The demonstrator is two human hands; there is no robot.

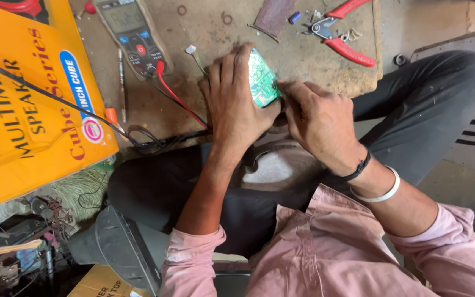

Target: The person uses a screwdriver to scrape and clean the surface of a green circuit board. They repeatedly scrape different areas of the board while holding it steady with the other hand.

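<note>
My left hand [233, 102] grips a small green circuit board [261, 80], tilted on edge at the near edge of a worn wooden work board [215, 33]. My right hand [317, 118] presses its fingertips against the circuit board's lower right corner; anything it may pinch there is hidden. Both hands sit over my lap, above dark trousers. A thin green-and-white wire [195, 55] runs out from behind my left hand.
A multimeter [133, 36] with a red lead [177, 96] and black leads lies left of my hands. Red-handled pliers [341, 33] rest at the board's far right. A large orange-yellow cardboard box [26, 93] fills the left side. Clutter and wires lie at lower left.
</note>
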